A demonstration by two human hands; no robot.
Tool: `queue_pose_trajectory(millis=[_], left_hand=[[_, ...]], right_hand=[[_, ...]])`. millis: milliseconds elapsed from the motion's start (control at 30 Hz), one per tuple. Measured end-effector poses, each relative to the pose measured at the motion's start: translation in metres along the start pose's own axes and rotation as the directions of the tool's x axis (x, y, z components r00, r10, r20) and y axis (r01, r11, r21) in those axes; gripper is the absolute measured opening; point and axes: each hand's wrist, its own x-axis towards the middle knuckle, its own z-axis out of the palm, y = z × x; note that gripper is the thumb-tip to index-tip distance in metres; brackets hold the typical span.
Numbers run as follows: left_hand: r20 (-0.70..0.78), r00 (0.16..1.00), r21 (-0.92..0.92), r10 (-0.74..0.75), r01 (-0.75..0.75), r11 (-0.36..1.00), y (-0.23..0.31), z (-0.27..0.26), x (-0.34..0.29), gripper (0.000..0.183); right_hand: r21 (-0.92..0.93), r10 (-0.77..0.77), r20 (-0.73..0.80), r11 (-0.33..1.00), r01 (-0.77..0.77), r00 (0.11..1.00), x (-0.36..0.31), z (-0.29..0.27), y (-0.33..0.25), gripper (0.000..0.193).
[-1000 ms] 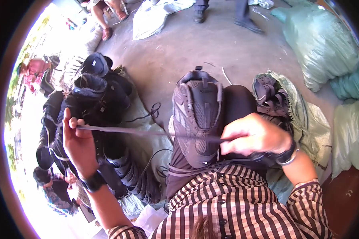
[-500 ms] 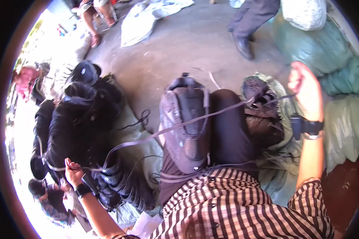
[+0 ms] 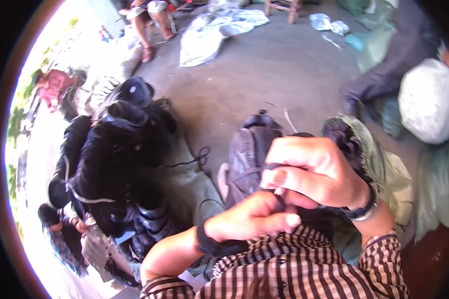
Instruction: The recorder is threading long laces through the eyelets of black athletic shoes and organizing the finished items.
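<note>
Close together over my lap, both hands are closed on a dark shoelace (image 3: 276,166). My right hand (image 3: 320,172) pinches it between thumb and fingers, and a dark strip of it shows across the fingers. My left hand (image 3: 254,214) is just below, its fingers curled round another part of the lace; the laces' full course is hidden by the hands. Behind them a dark grey shoe (image 3: 249,149) rests on my thigh, partly covered by my right hand. More dark footwear (image 3: 341,134) sits in a sack to the right.
A heap of black boots (image 3: 117,169) stands at my left, with a pale lace (image 3: 92,200) hanging on it. A person in dark trousers (image 3: 404,65) is at the far right beside a white bundle (image 3: 429,99). White sheeting (image 3: 204,42) lies ahead.
My hands were far apart, stretching the long lace across the shoe; they have come together over my lap. The view has shifted left, and the person at the right has moved nearer the bundles.
</note>
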Motion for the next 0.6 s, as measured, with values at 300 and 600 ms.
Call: queue_pose_trajectory(millis=[300,600], left_hand=[[-0.299,0.940,0.254,0.167,-0.090,0.963,0.004,0.018,-0.015,0.034],[-0.623,0.025,0.721,0.782,0.405,0.562,0.078,-0.140,-0.170,0.026]], right_hand=[[0.642,0.117,0.132,0.747,-0.174,0.984,-0.015,0.019,0.002,0.017],[0.015,0.611,0.116,0.787,-0.616,0.783,-0.062,-0.018,0.035,0.017]])
